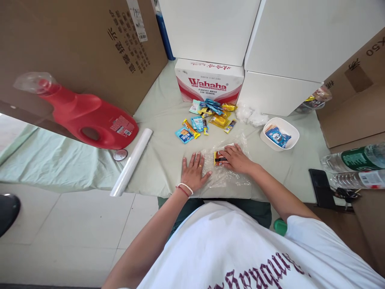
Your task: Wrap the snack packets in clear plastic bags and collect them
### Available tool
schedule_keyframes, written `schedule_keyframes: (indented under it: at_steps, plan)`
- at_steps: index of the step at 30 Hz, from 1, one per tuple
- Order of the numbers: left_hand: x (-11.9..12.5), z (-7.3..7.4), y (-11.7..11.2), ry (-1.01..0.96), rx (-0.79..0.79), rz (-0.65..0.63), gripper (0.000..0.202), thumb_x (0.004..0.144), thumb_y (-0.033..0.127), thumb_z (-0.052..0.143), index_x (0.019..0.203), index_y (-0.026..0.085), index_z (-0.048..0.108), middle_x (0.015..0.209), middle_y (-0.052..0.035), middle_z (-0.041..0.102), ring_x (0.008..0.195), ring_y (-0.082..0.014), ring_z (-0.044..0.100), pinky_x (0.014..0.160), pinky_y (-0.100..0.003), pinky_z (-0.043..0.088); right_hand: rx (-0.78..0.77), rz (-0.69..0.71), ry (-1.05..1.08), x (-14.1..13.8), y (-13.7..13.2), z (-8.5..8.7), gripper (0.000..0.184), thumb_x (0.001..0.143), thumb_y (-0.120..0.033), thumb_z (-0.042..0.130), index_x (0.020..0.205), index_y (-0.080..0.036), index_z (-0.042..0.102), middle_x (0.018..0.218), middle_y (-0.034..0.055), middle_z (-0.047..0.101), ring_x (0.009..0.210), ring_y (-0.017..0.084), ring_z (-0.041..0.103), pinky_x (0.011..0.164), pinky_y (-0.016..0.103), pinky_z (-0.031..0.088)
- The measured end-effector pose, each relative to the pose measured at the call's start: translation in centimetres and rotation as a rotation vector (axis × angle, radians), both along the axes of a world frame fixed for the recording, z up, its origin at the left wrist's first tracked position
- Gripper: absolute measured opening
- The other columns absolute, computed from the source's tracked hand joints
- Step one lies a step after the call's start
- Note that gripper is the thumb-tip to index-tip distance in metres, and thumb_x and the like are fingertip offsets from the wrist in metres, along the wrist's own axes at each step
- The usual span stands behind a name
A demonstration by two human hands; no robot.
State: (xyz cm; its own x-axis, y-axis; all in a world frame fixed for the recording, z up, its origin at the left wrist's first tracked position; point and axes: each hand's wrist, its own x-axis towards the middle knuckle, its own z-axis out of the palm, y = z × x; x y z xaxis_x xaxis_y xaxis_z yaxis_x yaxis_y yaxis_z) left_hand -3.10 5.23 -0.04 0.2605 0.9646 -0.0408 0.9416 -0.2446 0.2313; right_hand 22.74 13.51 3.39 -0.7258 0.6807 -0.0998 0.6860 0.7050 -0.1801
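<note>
Two bare hands reach over a tabletop (164,164) draped in pale green cloth, seen from above. The left hand (194,172) lies palm down with fingers spread, at the left edge of a crinkled sheet of clear plastic (231,178). The right hand (236,158) rests on a small brown and yellow snack packet (219,159) lying on that sheet; its fingers cover one end, and whether they pinch it cannot be told.

Beyond the sheet is a loose heap of blue and yellow snacks (221,120), in front of a red and white water carton (209,82). Tall white boxes (207,30) stand behind. To the right, a white bowl (296,136) holds a blue packet (278,137); farther right are a black phone (321,186) and clear bottles (361,156) lying on their sides. On the left are a white roll (132,162) and a tilted red jug (78,106). Brown cardboard (75,44) walls in both sides, and pale floor tiles (87,216) show below.
</note>
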Motion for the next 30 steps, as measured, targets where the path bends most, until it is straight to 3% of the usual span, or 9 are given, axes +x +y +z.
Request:
schedule_keyframes:
  at_steps: [5,9,13,16,19,21,23,27,30]
  plan:
    - [0.2,0.2,0.5,-0.091,-0.001,0.113,0.06,0.107,0.044,0.026,0.162,0.024,0.039,0.17,-0.0112,0.034,0.158,-0.0299,0.032,0.127,-0.064,0.017,-0.055,-0.014,0.116,1.1,-0.1,0.5,0.074,0.099,-0.056,0.059,0.16,-0.019,0.039,0.154,0.0218,0.048,0.148,0.038,0.036,0.123,0.069,0.018]
    - [-0.1,0.7,2.0,-0.141,0.025,0.193,0.053,0.107,0.045,0.03,0.153,0.031,0.053,0.168,-0.0112,0.04,0.149,-0.0304,0.046,0.119,-0.061,0.034,-0.027,-0.048,0.392,3.2,-2.5,1.9,0.074,0.101,-0.057,0.056,0.162,-0.021,0.032,0.157,0.0213,0.043,0.145,0.035,0.04,0.12,0.06,0.035]
    - [-1.4,1.0,3.3,-0.132,0.082,0.24,0.046,0.099,0.035,0.049,0.139,0.019,0.067,0.163,-0.0204,0.044,0.139,-0.0383,0.053,0.108,-0.059,0.046,-0.032,-0.06,0.508,5.4,-7.4,1.7,0.068,0.099,-0.051,0.063,0.157,-0.025,0.04,0.148,0.0182,0.051,0.137,0.032,0.048,0.113,0.055,0.047]
    - [-2.8,0.8,3.0,-0.137,0.217,0.093,0.051,0.094,0.016,0.05,0.143,0.022,0.063,0.165,-0.0169,0.043,0.147,-0.0354,0.045,0.117,-0.059,0.039,-0.033,-0.13,0.473,6.5,-10.8,-0.5,0.058,0.098,-0.044,0.066,0.151,-0.025,0.049,0.144,0.0179,0.054,0.134,0.033,0.05,0.11,0.058,0.049]
    - [-3.9,0.5,2.2,-0.158,0.234,-0.213,0.06,0.091,0.005,0.046,0.139,0.036,0.065,0.16,-0.0045,0.052,0.153,-0.0274,0.04,0.127,-0.059,0.022,0.011,-0.233,0.506,6.9,-12.4,-2.6,0.033,0.103,-0.03,0.057,0.136,-0.026,0.062,0.135,0.0158,0.061,0.127,0.031,0.055,0.104,0.057,0.054]
    - [-4.3,0.5,1.7,-0.172,0.156,-0.36,0.064,0.085,0.003,0.047,0.136,0.038,0.067,0.154,-0.0023,0.059,0.153,-0.0251,0.041,0.13,-0.06,0.015,0.029,-0.255,0.551,6.8,-12.2,-3.1,0.024,0.105,-0.024,0.052,0.123,-0.025,0.067,0.129,0.0139,0.064,0.121,0.029,0.058,0.099,0.053,0.056]
    - [-4.6,0.7,1.4,-0.183,0.083,-0.403,0.067,0.079,0.006,0.052,0.138,0.034,0.065,0.153,-0.0045,0.06,0.154,-0.027,0.039,0.13,-0.062,0.011,0.016,-0.239,0.592,6.7,-11.3,-2.6,0.022,0.105,-0.023,0.05,0.115,-0.025,0.07,0.125,0.0126,0.067,0.116,0.027,0.06,0.096,0.051,0.057]
    - [-4.2,1.3,1.1,-0.249,0.038,-0.339,0.07,0.075,0.029,0.067,0.145,0.025,0.058,0.164,-0.0108,0.046,0.16,-0.0364,0.025,0.129,-0.067,0.007,-0.101,-0.155,0.614,6.5,-8.3,0.4,0.024,0.106,-0.028,0.049,0.113,-0.024,0.071,0.115,0.0116,0.072,0.105,0.024,0.064,0.091,0.044,0.058]
    - [-2.9,1.5,1.3,-0.352,0.045,-0.22,0.046,0.085,0.046,0.066,0.127,0.027,0.069,0.151,-0.0087,0.061,0.158,-0.0352,0.029,0.129,-0.065,0.008,-0.196,-0.121,0.551,6.7,-5.7,2.6,0.03,0.107,-0.033,0.046,0.111,-0.023,0.073,0.104,0.0108,0.075,0.098,0.023,0.067,0.087,0.04,0.057]
